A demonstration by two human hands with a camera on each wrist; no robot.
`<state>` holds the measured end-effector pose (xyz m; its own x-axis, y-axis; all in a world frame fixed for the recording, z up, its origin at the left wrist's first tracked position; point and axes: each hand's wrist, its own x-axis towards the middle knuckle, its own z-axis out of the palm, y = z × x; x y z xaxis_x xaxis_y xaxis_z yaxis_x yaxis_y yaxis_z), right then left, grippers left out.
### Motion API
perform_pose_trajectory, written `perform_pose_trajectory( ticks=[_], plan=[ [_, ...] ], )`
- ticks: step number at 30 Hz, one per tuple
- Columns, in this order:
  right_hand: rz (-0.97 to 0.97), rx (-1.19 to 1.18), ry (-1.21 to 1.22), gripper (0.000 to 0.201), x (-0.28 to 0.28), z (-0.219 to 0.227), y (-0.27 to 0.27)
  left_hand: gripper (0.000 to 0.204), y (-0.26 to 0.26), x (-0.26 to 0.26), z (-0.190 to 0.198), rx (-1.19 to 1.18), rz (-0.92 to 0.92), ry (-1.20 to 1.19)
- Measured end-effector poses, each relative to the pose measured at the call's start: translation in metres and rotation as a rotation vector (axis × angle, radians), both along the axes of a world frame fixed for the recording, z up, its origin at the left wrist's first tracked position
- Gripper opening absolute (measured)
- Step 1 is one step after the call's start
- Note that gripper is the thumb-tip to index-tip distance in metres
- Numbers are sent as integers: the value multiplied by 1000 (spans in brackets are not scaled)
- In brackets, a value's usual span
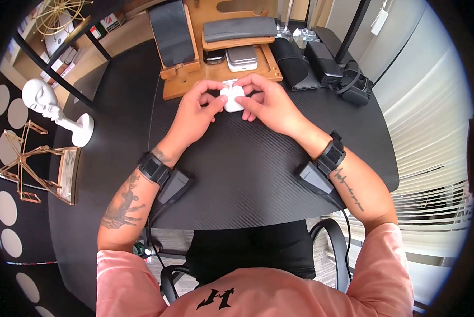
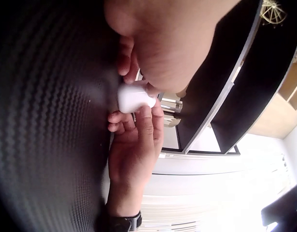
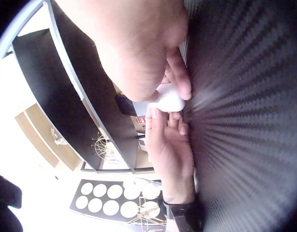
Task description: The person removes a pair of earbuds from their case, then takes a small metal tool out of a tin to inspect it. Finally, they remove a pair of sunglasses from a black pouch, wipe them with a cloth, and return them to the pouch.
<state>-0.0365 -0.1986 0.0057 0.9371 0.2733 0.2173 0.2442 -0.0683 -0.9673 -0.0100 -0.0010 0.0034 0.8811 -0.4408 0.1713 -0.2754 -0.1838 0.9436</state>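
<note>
Both hands hold a small white earbud case between them, close over the dark textured desk mat. My left hand pinches its left side, thumb on the front face. From the other side my right hand grips it the same way, its thumb on the front and forefinger arched over the top. A white part shows between the two forefingers above the case body. In the left wrist view the rounded case sits between the fingers of both hands. The right wrist view shows the case partly covered by fingers.
Just beyond the hands stands a wooden desk organizer bearing a phone, a grey case and silver boxes. A black pouch and headset lie right. At left are a white figurine and brass-coloured wheel model.
</note>
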Motion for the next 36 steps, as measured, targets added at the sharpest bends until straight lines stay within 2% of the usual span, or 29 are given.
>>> perform_pose_trajectory(
  ticks=[13, 17, 30, 36],
  plan=[
    [-38, -55, -78, 22, -2, 0, 0, 22, -1, -3, 2, -21, -17, 27],
    [-7, -120, -26, 20, -4, 3, -1, 22, 0, -3, 0, 20, -9, 31],
    [-32, -49, -87, 19, -2, 2, -1, 22, -1, -1, 2, -40, -46, -16],
    [-19, -33, -93, 19, -1, -1, -1, 21, -1, -3, 3, 6, -25, 16]
  ],
)
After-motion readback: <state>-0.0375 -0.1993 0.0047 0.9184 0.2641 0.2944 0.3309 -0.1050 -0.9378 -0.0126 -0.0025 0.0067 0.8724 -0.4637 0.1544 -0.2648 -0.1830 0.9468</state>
